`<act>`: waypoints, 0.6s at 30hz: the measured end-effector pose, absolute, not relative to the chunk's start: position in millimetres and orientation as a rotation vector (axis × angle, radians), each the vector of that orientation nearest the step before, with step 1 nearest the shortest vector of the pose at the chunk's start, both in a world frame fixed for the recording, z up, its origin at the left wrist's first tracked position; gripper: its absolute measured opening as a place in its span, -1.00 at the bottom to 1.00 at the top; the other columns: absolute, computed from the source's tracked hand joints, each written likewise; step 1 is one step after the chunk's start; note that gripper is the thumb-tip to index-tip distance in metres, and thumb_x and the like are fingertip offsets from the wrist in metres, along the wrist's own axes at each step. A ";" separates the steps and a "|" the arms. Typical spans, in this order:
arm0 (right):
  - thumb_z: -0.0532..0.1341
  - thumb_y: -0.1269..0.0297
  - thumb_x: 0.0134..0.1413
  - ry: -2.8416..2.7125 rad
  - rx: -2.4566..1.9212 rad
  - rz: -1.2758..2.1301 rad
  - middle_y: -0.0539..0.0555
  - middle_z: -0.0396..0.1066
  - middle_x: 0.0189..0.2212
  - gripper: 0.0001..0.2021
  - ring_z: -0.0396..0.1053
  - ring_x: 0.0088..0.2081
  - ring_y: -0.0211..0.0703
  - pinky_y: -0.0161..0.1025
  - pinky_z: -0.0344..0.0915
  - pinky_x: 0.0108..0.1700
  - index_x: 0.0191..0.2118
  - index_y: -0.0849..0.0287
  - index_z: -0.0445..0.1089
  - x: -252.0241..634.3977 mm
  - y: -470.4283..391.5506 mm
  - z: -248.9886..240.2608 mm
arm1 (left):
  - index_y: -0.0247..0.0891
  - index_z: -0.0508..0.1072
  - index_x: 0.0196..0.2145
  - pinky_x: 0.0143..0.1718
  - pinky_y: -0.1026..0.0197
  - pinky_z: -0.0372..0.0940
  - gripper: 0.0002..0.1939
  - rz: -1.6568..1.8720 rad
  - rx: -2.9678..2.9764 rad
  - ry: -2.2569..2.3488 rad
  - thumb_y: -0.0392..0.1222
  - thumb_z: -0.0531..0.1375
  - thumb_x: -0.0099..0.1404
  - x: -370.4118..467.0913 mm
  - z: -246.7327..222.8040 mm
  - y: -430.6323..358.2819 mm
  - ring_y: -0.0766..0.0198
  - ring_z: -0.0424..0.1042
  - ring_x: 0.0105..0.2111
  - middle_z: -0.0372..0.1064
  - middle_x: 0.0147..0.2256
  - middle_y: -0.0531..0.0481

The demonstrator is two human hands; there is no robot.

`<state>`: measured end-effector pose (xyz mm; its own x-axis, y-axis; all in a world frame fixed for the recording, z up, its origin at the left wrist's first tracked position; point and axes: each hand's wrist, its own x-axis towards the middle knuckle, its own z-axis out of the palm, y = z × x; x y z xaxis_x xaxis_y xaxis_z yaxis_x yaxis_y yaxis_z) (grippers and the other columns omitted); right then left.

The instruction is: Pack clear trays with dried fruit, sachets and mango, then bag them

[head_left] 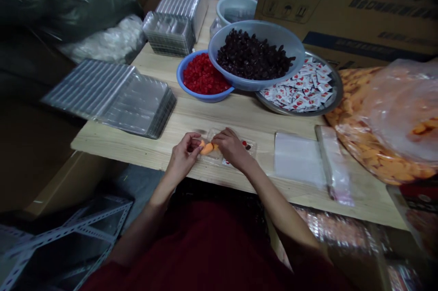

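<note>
Over a clear plastic tray [252, 148] near the table's front edge, both my hands work at small soft-looking orange pieces [206, 148]. My left hand [184, 153] pinches one between thumb and fingers at the tray's left end. From the other side, my right hand [233, 148] has its fingers curled down over the orange pieces, partly hiding them and the tray's middle. In the tray's right part lie a red piece [244, 143] and a dark brown piece [248, 147]. A small white packet [226, 162] shows beneath my right hand.
Stacked clear trays [137, 104] stand left, with more trays [171, 31] behind. A blue bowl [205, 98] holds red pieces; a larger bowl [219, 74] holds dark pieces. A metal basin [337, 85] holds packets. Plastic sleeves [297, 158] and bagged orange pieces [376, 154] lie right.
</note>
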<state>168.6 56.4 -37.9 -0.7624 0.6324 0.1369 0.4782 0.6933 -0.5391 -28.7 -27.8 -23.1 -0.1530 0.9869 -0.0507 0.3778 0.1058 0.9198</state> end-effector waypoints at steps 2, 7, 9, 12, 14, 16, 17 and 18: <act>0.21 0.48 0.27 -2.643 -0.927 0.634 0.18 0.55 -0.21 -0.81 0.34 -0.06 0.05 -0.03 0.24 0.11 -0.19 0.17 0.59 163.5 61.1 -35.8 | -0.18 0.40 0.02 -0.22 0.18 0.40 -0.66 1.034 1.344 1.618 -0.12 0.26 0.31 -28.3 -27.6 -27.8 0.22 0.52 -0.26 0.51 -0.26 -0.02; 0.25 0.43 0.26 -2.524 -1.141 0.558 0.23 0.51 -0.15 -0.87 0.34 -0.05 0.07 -0.06 0.23 0.05 -0.15 0.22 0.56 160.0 58.6 -41.1 | -0.18 0.40 0.03 -0.21 0.17 0.40 -0.68 1.018 1.344 1.583 -0.12 0.24 0.33 -22.3 -28.6 -25.6 0.20 0.53 -0.23 0.51 -0.25 -0.03; 0.22 0.43 0.28 -2.469 -1.145 0.594 0.22 0.51 -0.15 -0.85 0.36 -0.05 0.05 -0.07 0.22 0.06 -0.15 0.23 0.56 162.4 56.6 -42.9 | -0.17 0.39 0.04 -0.19 0.17 0.40 -0.68 1.011 1.361 1.572 -0.13 0.23 0.34 -17.1 -26.3 -23.5 0.19 0.53 -0.22 0.52 -0.24 -0.02; 0.16 0.43 0.33 -2.398 -1.155 0.658 0.21 0.52 -0.18 -0.81 0.37 -0.08 0.02 -0.09 0.22 0.05 -0.18 0.22 0.55 167.4 54.7 -42.4 | -0.15 0.36 0.08 -0.16 0.14 0.40 -0.68 0.979 1.428 1.563 -0.16 0.18 0.38 -6.1 -23.3 -20.4 0.18 0.53 -0.20 0.52 -0.21 -0.02; 0.13 0.42 0.35 -2.362 -1.162 0.688 0.20 0.53 -0.18 -0.78 0.37 -0.08 0.02 -0.09 0.22 0.07 -0.19 0.19 0.55 170.7 53.2 -41.1 | -0.15 0.39 0.05 -0.08 0.08 0.38 -0.72 0.963 1.573 1.613 -0.20 0.15 0.40 1.0 -23.6 -18.7 0.14 0.49 -0.16 0.51 -0.18 -0.05; 0.13 0.42 0.34 -2.344 -1.157 0.703 0.19 0.53 -0.14 -0.78 0.37 -0.05 0.03 -0.05 0.21 0.11 -0.17 0.15 0.55 173.3 51.0 -40.6 | -0.17 0.47 -0.03 0.03 -0.02 0.32 -0.77 0.935 1.774 1.746 -0.25 0.15 0.37 5.0 -26.7 -17.1 0.06 0.41 -0.07 0.47 -0.12 -0.11; 0.14 0.42 0.33 -2.338 -1.157 0.709 0.19 0.53 -0.13 -0.79 0.36 -0.03 0.05 -0.02 0.20 0.14 -0.16 0.14 0.55 174.3 49.7 -40.9 | -0.19 0.50 -0.08 0.06 -0.06 0.29 -0.79 0.909 1.863 1.816 -0.27 0.16 0.35 5.5 -29.0 -16.1 0.01 0.36 -0.03 0.44 -0.09 -0.14; 0.16 0.43 0.31 -2.330 -1.159 0.719 0.20 0.53 -0.11 -0.80 0.36 -0.01 0.06 0.01 0.19 0.16 -0.15 0.14 0.55 175.2 48.3 -41.6 | -0.20 0.53 -0.13 0.06 -0.09 0.27 -0.82 0.875 1.928 1.876 -0.27 0.17 0.34 5.0 -31.6 -15.2 -0.02 0.33 -0.02 0.42 -0.08 -0.17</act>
